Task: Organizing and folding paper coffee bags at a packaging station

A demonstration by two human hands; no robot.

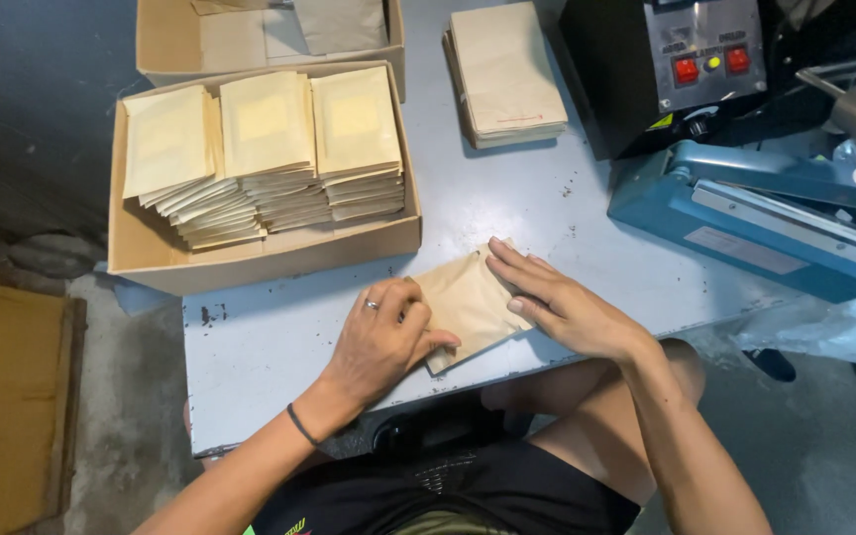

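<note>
A tan paper pouch (466,300) lies flat on the grey metal table (279,337), near its front edge. My left hand (380,335), with a ring and a dark wristband, presses on the pouch's left side with curled fingers. My right hand (559,302) rests flat on the pouch's right edge, fingers stretched out and together. Both hands touch the pouch; neither lifts it.
A cardboard box (250,260) holds three rows of stacked tan pouches (265,149). Behind it stands a second box (190,45). A loose pile of pouches (505,74) lies at the back. A blue heat sealer (745,223) and a black control unit (666,59) sit at right.
</note>
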